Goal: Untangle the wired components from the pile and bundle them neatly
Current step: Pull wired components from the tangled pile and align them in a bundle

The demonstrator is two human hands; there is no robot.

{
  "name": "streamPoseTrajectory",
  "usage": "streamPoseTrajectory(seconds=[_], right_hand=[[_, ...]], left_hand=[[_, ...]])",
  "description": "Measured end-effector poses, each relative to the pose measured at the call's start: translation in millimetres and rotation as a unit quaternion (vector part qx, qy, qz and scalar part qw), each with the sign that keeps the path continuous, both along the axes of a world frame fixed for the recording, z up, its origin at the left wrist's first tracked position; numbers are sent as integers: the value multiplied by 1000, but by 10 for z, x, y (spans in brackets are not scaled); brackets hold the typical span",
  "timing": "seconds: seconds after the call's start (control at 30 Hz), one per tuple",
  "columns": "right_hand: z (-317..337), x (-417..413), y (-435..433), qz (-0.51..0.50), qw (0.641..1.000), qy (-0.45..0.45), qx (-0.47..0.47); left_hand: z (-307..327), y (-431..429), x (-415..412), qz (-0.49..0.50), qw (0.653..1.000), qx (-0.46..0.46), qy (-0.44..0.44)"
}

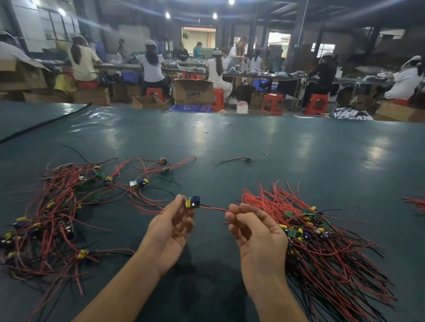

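An open cardboard box (193, 92) is standing beyond the table (308, 158), its contents hidden. You are pinching a small wired component (192, 202) with your left hand (170, 231), while your right hand (254, 233) is pinching its red wire (214, 209), between the tangled pile (50, 219) and the bundle (327, 248).

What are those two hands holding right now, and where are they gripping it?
One wired circuit board: the left hand pinches the board itself, and the right hand pinches its red wire.
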State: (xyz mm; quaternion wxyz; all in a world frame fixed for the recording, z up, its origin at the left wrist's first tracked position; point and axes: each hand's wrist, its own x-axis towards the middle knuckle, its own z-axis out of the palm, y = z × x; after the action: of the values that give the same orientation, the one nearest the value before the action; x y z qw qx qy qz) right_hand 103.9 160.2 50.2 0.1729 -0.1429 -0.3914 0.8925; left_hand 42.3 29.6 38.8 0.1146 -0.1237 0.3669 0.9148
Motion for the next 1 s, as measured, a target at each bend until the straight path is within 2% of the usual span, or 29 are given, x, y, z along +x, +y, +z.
streamPoseTrajectory(seconds=[0.17, 0.27, 0.33, 0.4, 0.47, 0.53, 0.63, 0.77, 0.93, 1.0], right_hand=[[-20, -30, 18, -67, 996, 38, -47], [-59, -41, 3, -91, 994, -5, -57], [-88, -43, -21, -78, 995, -62, -16], [-115, -41, -72, -16, 993, -97, 58], [-133, -36, -147, 50, 988, -89, 118], [-145, -15, -234, 69, 984, -61, 155], [-138, -8, -275, 17, 986, -46, 162], [-97, 1, -226, -23, 987, -40, 157], [-62, 27, -254, -7, 984, -17, 175], [-51, 28, -251, -9, 982, -6, 191]], left_hand=[[39, -34, -16, 30, 998, 37, 49], [51, -61, -22, 56, 994, 82, 49], [53, -80, -30, 65, 991, 106, 42], [65, -73, -19, 54, 993, 100, 44], [75, -36, 20, 15, 996, 65, 60], [75, 6, 66, -36, 996, 20, 75], [70, 69, 102, -90, 992, -14, 83], [46, 96, 113, -115, 986, -51, 113], [23, 146, 190, -129, 952, -195, 197], [28, 168, 218, -125, 942, -226, 213]])
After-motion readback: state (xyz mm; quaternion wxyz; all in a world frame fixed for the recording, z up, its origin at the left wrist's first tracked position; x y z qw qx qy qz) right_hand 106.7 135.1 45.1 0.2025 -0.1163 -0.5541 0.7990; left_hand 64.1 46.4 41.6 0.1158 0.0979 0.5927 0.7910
